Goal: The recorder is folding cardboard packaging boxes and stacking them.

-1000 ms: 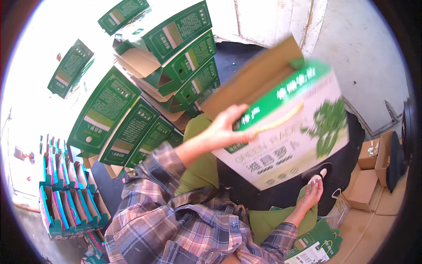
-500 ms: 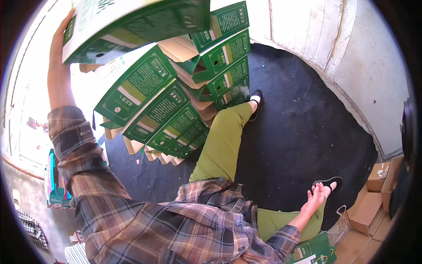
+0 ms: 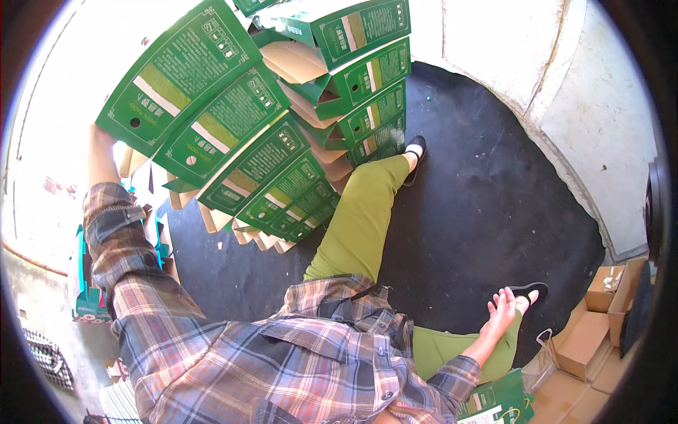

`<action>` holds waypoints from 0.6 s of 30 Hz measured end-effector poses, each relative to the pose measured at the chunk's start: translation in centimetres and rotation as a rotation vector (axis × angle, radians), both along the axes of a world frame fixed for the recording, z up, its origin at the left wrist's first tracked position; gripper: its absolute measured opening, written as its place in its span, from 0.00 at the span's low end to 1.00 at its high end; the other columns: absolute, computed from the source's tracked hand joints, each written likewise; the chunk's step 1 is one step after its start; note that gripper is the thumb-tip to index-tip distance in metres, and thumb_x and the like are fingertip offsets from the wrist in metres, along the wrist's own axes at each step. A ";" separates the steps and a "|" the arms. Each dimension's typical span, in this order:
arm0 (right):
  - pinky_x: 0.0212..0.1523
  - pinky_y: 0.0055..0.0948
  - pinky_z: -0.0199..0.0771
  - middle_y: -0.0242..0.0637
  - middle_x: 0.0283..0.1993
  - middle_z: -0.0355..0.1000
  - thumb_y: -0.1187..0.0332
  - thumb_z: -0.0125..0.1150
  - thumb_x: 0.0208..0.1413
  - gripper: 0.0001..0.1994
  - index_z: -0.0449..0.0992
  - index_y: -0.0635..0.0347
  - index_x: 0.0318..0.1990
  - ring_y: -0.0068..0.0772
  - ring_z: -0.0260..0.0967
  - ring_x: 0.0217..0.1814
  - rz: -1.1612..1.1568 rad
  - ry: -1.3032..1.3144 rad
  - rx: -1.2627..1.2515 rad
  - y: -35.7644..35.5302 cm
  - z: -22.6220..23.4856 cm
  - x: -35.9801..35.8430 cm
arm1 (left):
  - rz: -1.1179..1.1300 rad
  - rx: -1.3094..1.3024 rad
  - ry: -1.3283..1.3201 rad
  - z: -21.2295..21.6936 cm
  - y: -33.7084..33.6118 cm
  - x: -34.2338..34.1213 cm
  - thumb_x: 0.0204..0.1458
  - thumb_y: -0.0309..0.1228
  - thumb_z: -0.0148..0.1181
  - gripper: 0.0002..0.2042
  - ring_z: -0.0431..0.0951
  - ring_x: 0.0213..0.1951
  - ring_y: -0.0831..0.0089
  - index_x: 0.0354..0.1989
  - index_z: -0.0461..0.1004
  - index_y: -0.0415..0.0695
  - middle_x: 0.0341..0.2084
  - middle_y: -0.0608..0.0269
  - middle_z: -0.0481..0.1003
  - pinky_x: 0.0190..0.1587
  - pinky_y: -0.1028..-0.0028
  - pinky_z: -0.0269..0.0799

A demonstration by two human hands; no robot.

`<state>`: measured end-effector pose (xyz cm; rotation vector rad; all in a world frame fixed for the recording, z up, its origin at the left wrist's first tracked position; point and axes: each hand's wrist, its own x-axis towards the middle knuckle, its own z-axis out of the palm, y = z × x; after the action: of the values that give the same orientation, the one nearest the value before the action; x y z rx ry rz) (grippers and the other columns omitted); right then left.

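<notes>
My left arm in a plaid sleeve reaches up at the left. My left hand (image 3: 98, 138) goes behind the lower edge of a large green carton (image 3: 180, 71) and is mostly hidden, so its grip cannot be made out. That carton is the topmost one on a leaning stack of green cartons (image 3: 272, 187). My right hand (image 3: 502, 308) rests on my right knee, fingers spread and holding nothing.
A second pile of green cartons (image 3: 360, 78) with open brown flaps stands behind. My legs in green trousers (image 3: 360, 212) stretch over a black mat (image 3: 480, 205). Brown cardboard boxes (image 3: 586, 339) lie at the right, teal packs (image 3: 88, 290) at the left, a white wall (image 3: 565, 106) beyond.
The green and white carton held in front of me a second ago was swung up and left. My left arm now reaches to the top of the leaning stack. My right hand stays on the knee.
</notes>
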<state>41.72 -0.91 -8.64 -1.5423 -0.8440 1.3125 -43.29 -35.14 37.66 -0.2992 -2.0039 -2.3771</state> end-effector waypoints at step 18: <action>0.38 0.20 0.72 0.32 0.50 0.72 0.69 0.54 0.62 0.14 0.71 0.57 0.55 0.20 0.70 0.43 0.102 -0.073 -0.020 0.7 0.5 -0.9 | 0.389 -0.439 0.145 5.4 -10.7 -7.8 0.56 0.38 0.57 0.19 0.77 0.45 0.68 0.49 0.73 0.36 0.44 0.55 0.77 0.46 0.73 0.73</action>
<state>40.80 -0.18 -8.11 -1.5883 -0.9687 1.3477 -51.10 -45.85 43.07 -0.0706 -2.2468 -1.6374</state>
